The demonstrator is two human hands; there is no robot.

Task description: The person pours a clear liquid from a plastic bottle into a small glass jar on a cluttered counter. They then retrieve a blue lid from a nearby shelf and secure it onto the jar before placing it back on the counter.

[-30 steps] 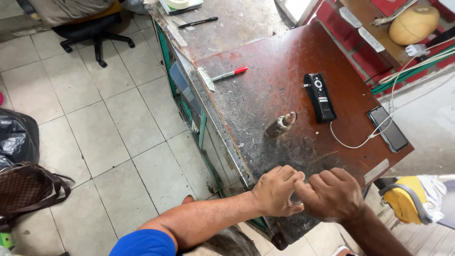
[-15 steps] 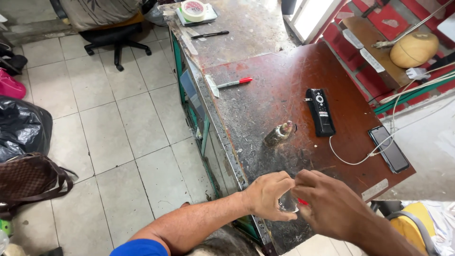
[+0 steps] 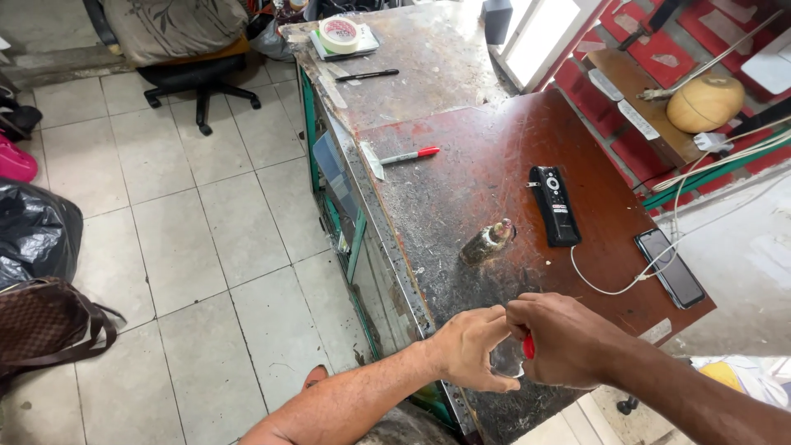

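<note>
One screen was visible: a phone [image 3: 669, 268] lay flat near the right edge of the reddish tabletop [image 3: 494, 165], its rectangular display dark and blank, with a white cable [image 3: 610, 288] attached. No packages, labels or signs could be clearly made out elsewhere.

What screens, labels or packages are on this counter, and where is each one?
Phone: right edge of the red-brown counter, flat dark screen, white cable plugged in.
Remote control: mid-counter, slim black bar with a pale ring of buttons.
Tape roll: far end, cream ring on a flat pad.
No readable labels or signs show.
</note>
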